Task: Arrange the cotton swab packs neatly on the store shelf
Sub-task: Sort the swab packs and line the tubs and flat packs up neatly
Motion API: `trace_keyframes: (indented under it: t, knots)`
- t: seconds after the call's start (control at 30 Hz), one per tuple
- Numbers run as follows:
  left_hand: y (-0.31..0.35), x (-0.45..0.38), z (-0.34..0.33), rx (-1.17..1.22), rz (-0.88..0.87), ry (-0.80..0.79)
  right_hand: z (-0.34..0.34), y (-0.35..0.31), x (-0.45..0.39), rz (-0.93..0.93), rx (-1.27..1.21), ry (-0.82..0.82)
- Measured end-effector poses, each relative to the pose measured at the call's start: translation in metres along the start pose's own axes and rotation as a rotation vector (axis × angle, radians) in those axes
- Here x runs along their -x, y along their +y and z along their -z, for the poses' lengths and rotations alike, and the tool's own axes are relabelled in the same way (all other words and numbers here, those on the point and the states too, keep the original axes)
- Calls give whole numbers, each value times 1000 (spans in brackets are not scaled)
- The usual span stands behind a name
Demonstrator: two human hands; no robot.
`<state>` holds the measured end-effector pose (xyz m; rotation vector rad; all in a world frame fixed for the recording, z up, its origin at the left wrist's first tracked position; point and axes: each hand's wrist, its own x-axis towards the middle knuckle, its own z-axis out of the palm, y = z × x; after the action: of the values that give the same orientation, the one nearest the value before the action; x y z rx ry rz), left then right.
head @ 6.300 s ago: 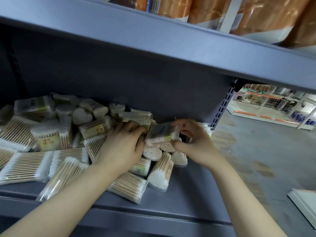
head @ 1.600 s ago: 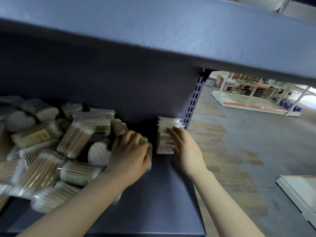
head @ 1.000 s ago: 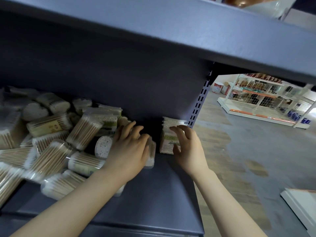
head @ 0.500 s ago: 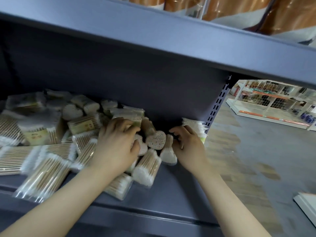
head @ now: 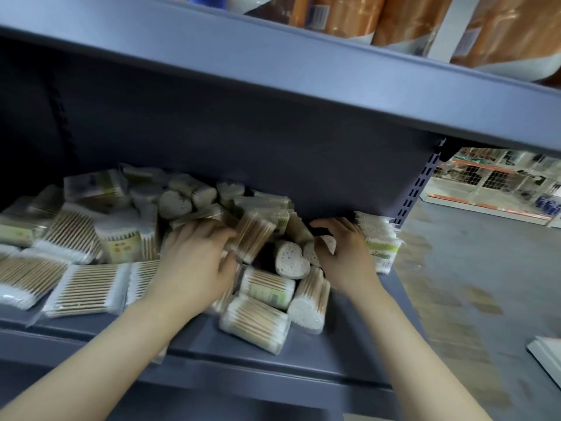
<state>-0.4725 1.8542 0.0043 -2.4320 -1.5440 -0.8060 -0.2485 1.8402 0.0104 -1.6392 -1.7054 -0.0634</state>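
Several clear cotton swab packs (head: 91, 287) lie in a loose heap on the grey-blue shelf (head: 358, 344). My left hand (head: 194, 265) reaches into the heap and grips a pack of wooden-stick swabs (head: 253, 238) between fingers and thumb. My right hand (head: 344, 256) curls round a small heart-shaped pack (head: 329, 243), just right of another heart-shaped pack (head: 291, 258) that lies end-on. A neat upright row of packs (head: 381, 243) stands at the shelf's right end, touching the back of my right hand.
The shelf above (head: 303, 74) hangs low over the heap and carries orange-wrapped rolls (head: 343, 13). A perforated upright (head: 420, 189) ends the shelf on the right. Beyond it are the concrete aisle floor (head: 473, 284) and distant racks.
My left hand has closed on a wooden-stick pack and lifted its end. My right hand has curled round a small heart-shaped pack. The camera has tipped slightly down and left.
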Motion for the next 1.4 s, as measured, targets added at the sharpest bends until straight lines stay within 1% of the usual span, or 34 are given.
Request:
trace_keyframes:
  t: [0.13, 0.33, 0.4, 0.47, 0.57, 0.73, 0.83, 0.93, 0.97, 1.0, 1.23, 1.4]
  knots:
    - [-7, -2, -2, 22, -55, -32, -1, -6, -15, 7, -13, -7]
    - [-7, -13, -10, 0, -160, -40, -6, -10, -41, -38, 48, -181]
    - [-5, -18, -13, 34, -174, -84, -11, -8, -49, -28, 31, -248]
    - [0, -24, -13, 85, -172, -168, -17, -4, -56, -28, 25, -308]
    - [4, -31, -21, 81, -129, -283, -25, 1, -62, -31, 57, -378]
    - [12, -38, -28, 11, -138, -326, -31, 6, -71, 3, 157, -450]
    - [14, -40, -29, -13, -129, -300, -32, 7, -75, 6, 212, -473]
    - [12, -41, -31, -13, -192, -159, -33, 6, -77, 34, 243, -474]
    - [10, -41, -34, -27, -192, -107, -33, 5, -78, 44, 249, -475]
    - [9, -41, -35, -34, -185, -92, -33, 4, -78, 51, 255, -474]
    - [8, -41, -38, -54, -194, -27, -34, 0, -80, 85, 351, -420]
    - [8, -41, -37, -58, -197, -36, -32, -5, -78, 167, 442, -382]
